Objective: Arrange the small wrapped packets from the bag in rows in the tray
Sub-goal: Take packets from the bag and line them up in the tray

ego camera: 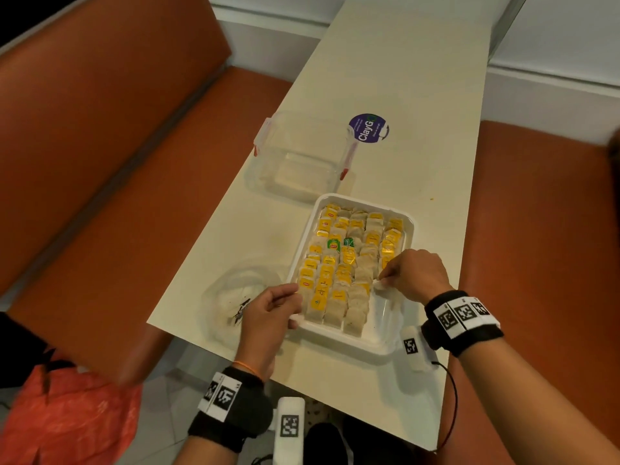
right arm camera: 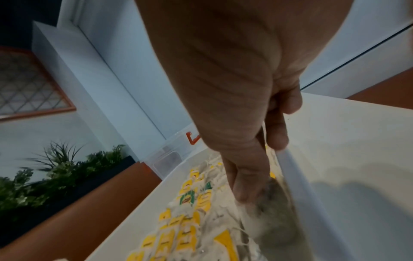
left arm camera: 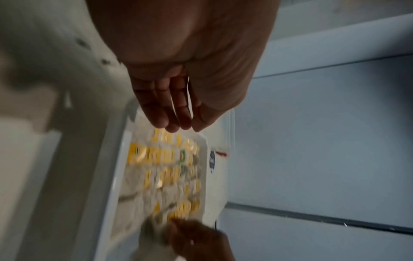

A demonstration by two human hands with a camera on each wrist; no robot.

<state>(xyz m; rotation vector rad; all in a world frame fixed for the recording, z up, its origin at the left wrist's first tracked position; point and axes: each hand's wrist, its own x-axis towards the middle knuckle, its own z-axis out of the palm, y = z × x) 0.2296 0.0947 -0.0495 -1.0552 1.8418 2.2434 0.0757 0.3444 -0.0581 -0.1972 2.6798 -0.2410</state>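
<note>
The white rectangular plastic tray (ego camera: 349,333) lies at the near end of the cream tabletop (ego camera: 402,78), packed with small pale paper-wrapped packets with yellow tags (ego camera: 339,263) in rows from its far wall almost to the near one; two green-tagged ones sit mid-tray, and the near right corner is bare. Left of the tray, touching it, slumps a crumpled clear plastic bag (ego camera: 231,297). The left hand (ego camera: 268,310) rests at the tray's near left corner, fingers loosely extended together, apparently touching the rim and nearest packets, though blur leaves contact uncertain. The right hand (ego camera: 411,273) curls over the right-hand row, thumb and fingertips pinching one pale packet (ego camera: 379,284) just above the gap. Beyond the tray stand an empty clear lidded container with red clips (ego camera: 302,159) and a round purple sticker (ego camera: 368,128).
</note>
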